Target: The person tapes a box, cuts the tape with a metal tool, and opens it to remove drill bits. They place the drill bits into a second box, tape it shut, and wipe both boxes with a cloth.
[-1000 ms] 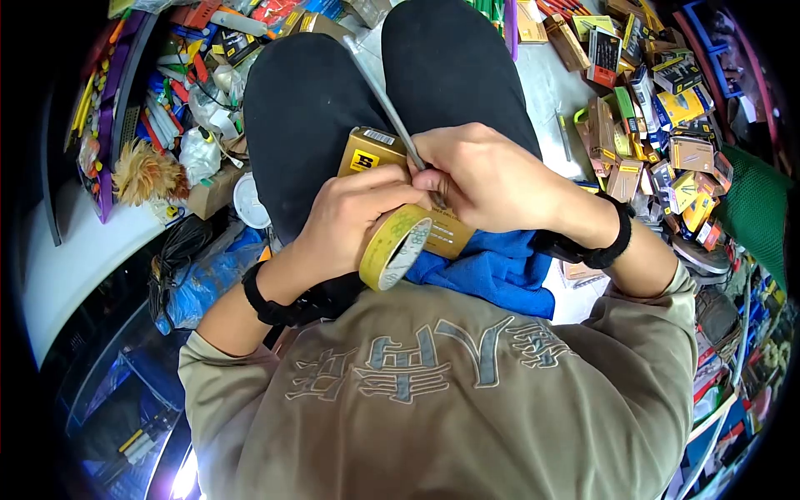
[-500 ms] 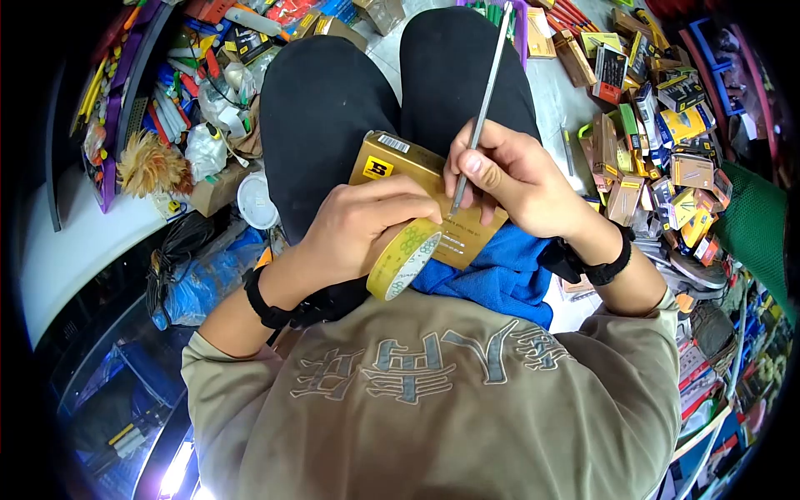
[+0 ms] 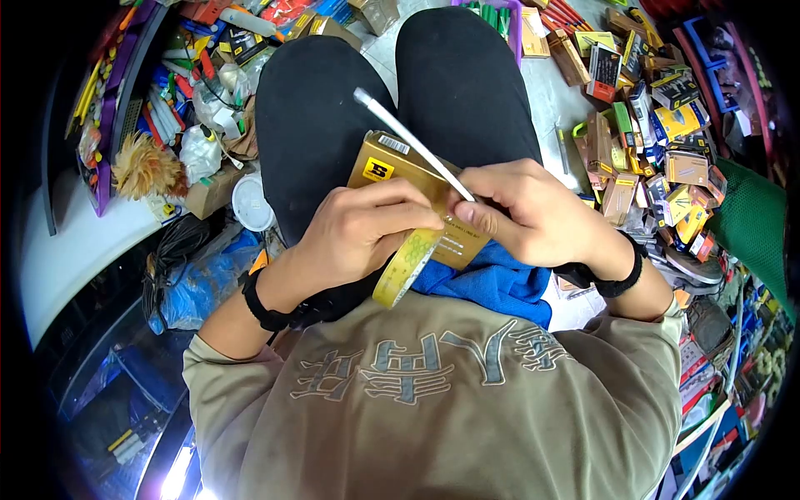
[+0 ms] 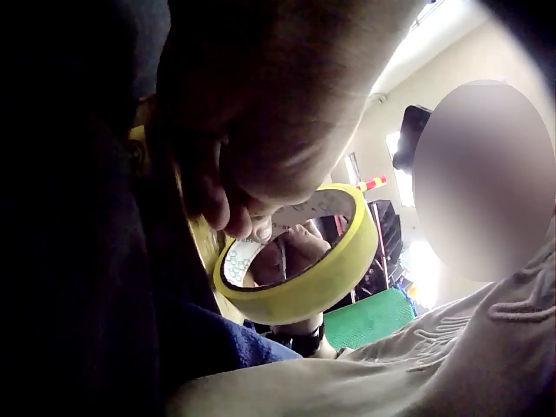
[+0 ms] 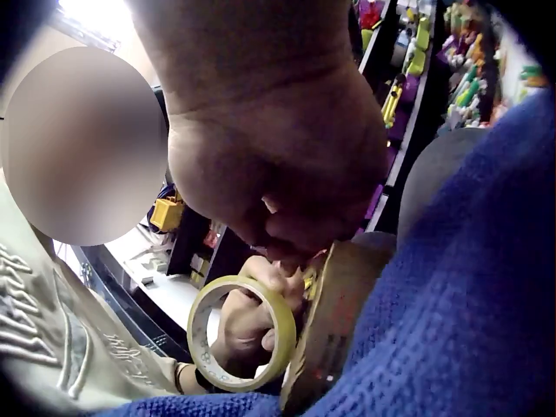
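In the head view my left hand [image 3: 354, 227] grips a roll of clear yellowish tape [image 3: 405, 271] over a brown cardboard box [image 3: 406, 164] on the lap. The box carries a yellow label with a black mark. A slim, pale rod [image 3: 408, 137] is pinched between the thumb and fingers of my right hand [image 3: 546, 215], its far end pointing up and left across the box. Both hands come close together over the box's lower part. In the left wrist view the tape roll [image 4: 300, 300] hangs under the fingers; the right wrist view shows its ring [image 5: 201, 334] too.
A blue cloth [image 3: 496, 287] lies on the lap under the box. Many small tool boxes [image 3: 687, 167] are heaped at the right, beside a green mesh [image 3: 754, 221]. Pens and plastic bags [image 3: 200, 154] crowd the left, with a round white lid [image 3: 252, 202] near the knee.
The rod pointed up-left, swung to up-right half a second ago, and now points up-left again. My right hand has turned with it. The left hand still holds the tape, which is tilted more edge-on.
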`<state>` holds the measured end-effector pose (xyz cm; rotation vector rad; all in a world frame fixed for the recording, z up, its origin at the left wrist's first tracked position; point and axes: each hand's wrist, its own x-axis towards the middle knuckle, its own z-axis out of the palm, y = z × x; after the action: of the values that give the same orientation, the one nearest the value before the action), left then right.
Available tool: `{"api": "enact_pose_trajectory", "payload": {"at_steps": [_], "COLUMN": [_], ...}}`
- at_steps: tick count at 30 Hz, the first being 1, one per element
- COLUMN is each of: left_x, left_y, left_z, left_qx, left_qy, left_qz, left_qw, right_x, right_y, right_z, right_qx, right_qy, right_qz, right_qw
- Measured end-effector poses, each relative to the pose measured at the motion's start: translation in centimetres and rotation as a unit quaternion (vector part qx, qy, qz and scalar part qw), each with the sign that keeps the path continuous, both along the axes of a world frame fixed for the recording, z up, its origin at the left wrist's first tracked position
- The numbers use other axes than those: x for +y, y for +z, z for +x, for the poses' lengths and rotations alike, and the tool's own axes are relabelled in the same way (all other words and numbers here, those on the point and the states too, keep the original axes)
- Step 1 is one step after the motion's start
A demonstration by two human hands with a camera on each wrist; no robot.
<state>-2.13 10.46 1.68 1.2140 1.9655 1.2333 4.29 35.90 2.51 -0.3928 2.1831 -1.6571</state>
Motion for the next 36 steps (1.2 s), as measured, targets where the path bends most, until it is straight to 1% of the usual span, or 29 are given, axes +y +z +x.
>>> {"api": "enact_pose_trajectory", "payload": {"at_steps": [2, 3, 4, 6, 9, 11, 14, 17, 19, 21, 25, 28, 30, 32, 34, 35, 36], "left_x": [0.2, 0.3, 0.3, 0.3, 0.4, 0.5, 0.7, 0.4, 0.3, 0.2, 0.0, -0.1, -0.3, -0.4, -0.2, -0.1, 0.0], "left_y": [-0.2, -0.6, -0.7, -0.6, -0.5, -0.4, 0.1, 0.9, 0.9, 1.0, 0.5, 0.9, 1.2, 0.9, 0.8, 0.8, 0.8], "left_z": [0.0, 0.1, 0.1, 0.1, 0.3, 0.2, 0.0, -0.4, -0.7, -1.0, -1.0, -0.8, -0.7, -0.3, -0.1, -0.1, -0.1], "left_qx": [-0.002, 0.008, 0.018, 0.014, 0.011, 0.013, 0.012, -0.029, -0.037, -0.047, -0.042, -0.060, -0.111, -0.106, -0.083, -0.084, -0.073], "left_qy": [0.002, 0.011, 0.021, 0.023, 0.026, 0.028, 0.016, -0.006, -0.013, -0.028, -0.028, -0.026, -0.015, -0.005, -0.001, -0.001, -0.001], "left_qz": [-0.005, 0.013, 0.031, 0.025, 0.020, 0.020, 0.004, -0.063, -0.057, -0.050, -0.047, -0.041, -0.051, -0.046, -0.037, -0.038, -0.041], "left_qw": [1.000, 1.000, 0.999, 0.999, 0.999, 0.999, 1.000, 0.998, 0.998, 0.997, 0.998, 0.997, 0.992, 0.993, 0.996, 0.996, 0.997], "right_x": [0.0, 0.0, -0.1, -0.2, -0.2, -0.1, -0.1, -0.3, -0.4, -0.5, -0.9, -0.3, 0.2, 0.2, -0.3, -0.5, -0.8], "right_y": [0.1, 0.1, 0.1, -0.2, -0.6, -0.8, -0.9, -1.1, -1.2, -1.3, -2.0, -2.3, -2.0, -1.0, -0.1, 0.0, 0.1], "right_z": [0.3, 0.4, 0.5, 0.7, 0.8, 0.7, 0.8, 0.8, 0.9, 0.9, 1.2, 1.4, 1.5, 1.7, 2.1, 1.9, 1.7], "right_qx": [0.023, 0.034, 0.033, 0.031, 0.029, 0.031, 0.035, 0.046, 0.052, 0.049, 0.059, 0.041, -0.007, -0.041, -0.100, -0.101, -0.068], "right_qy": [0.011, 0.017, 0.016, 0.013, 0.004, 0.003, -0.004, -0.012, -0.015, 0.007, -0.013, -0.002, -0.079, -0.119, -0.154, -0.154, -0.159], "right_qz": [0.013, 0.019, 0.019, -0.010, -0.019, -0.001, 0.022, 0.023, 0.016, 0.015, 0.015, -0.013, -0.085, -0.123, -0.120, -0.120, -0.074], "right_qw": [1.000, 0.999, 0.999, 0.999, 0.999, 1.000, 0.999, 0.999, 0.998, 0.999, 0.998, 0.999, 0.993, 0.984, 0.976, 0.976, 0.982]}}
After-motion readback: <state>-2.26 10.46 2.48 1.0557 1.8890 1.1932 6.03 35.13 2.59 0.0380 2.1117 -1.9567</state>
